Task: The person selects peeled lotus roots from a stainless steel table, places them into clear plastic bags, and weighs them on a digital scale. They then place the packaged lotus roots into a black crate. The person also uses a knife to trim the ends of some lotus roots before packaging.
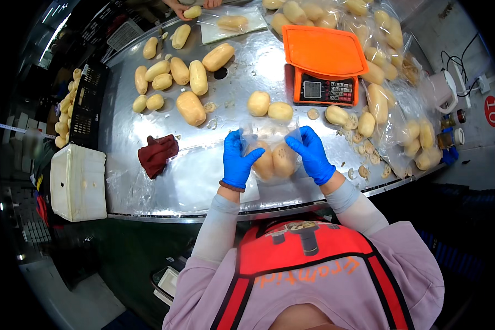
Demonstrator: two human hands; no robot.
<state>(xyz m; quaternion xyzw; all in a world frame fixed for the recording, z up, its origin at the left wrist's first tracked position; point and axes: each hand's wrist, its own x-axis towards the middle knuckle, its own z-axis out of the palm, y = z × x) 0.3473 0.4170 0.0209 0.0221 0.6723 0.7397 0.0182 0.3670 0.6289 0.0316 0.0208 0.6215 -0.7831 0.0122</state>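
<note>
A clear plastic bag with lotus root segments inside lies before me, its mouth facing away from my body. My left hand, in a blue glove, grips the bag's left side between thumb and fingers. On the opposite side my right hand, gloved alike, pinches the bag's edge. Just beyond the bag sit two loose lotus root segments. An orange digital scale stands further back on the right, its tray bare.
More lotus roots are spread over the metal table. A dark red cloth and a white foam box are at left. Filled bags and cut slices lie at right. Another person's hand holds a root at the far edge.
</note>
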